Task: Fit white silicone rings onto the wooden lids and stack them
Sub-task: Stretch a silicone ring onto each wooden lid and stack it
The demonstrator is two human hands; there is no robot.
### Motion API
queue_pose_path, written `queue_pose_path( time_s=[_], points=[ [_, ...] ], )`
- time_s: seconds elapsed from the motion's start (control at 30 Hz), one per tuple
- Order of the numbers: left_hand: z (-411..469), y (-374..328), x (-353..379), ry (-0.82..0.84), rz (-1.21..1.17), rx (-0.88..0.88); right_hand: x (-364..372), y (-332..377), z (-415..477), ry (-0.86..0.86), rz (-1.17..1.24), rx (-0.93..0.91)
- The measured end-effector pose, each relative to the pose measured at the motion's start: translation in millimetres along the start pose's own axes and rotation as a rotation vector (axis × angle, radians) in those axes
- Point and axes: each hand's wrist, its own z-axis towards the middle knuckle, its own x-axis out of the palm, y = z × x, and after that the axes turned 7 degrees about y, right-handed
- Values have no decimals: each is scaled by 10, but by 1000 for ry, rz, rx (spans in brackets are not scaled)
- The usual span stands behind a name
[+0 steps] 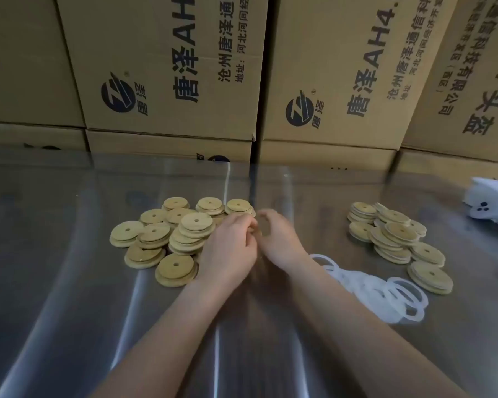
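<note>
Gripping what looks like one wooden lid (263, 228), blurred, betw. curled fingers of L hand (230, 242) & R hand (276, 237) at centre; for next ring, reach R to silicone rings (385, 294), nearer R hand.

A shiny metal tabletop (69, 282) carries loose wooden lids (167, 237), white silicone rings (385, 294), ringed lids (397, 239), and a white object (492, 202), perhaps plastic.

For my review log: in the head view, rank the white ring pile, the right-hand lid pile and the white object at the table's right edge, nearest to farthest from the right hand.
From the right hand:
1. White ring pile, just right of its wrist.
2. Right-hand lid pile, farther right.
3. White object, far right edge.
</note>
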Motion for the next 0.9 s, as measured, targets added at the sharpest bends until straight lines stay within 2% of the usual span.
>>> queue_pose_path(
  time_s=[0.17, 0.3, 0.53, 0.6, 0.73, 0.9],
  points=[
    [84, 150, 136, -34, -21, -44, 65, 0, 203, 49, -84, -106],
    [109, 296, 185, -73, -103, -91, 109, -96, 177, 27, -35, -208],
    [67, 356, 159, -98, -193, -153, 129, -200, 102, -108, 51, -95],
    [49, 352, 142, -87, -206, -153, 115, -196, 94, -113, 21, -117],
    [36, 385, 116, -83, -207, -151, 188, -159, 147, 2, -107, -229],
    [19, 444, 82, -65, -179, -143, 244, -211, 166, -86, -141, -225]
  ],
)
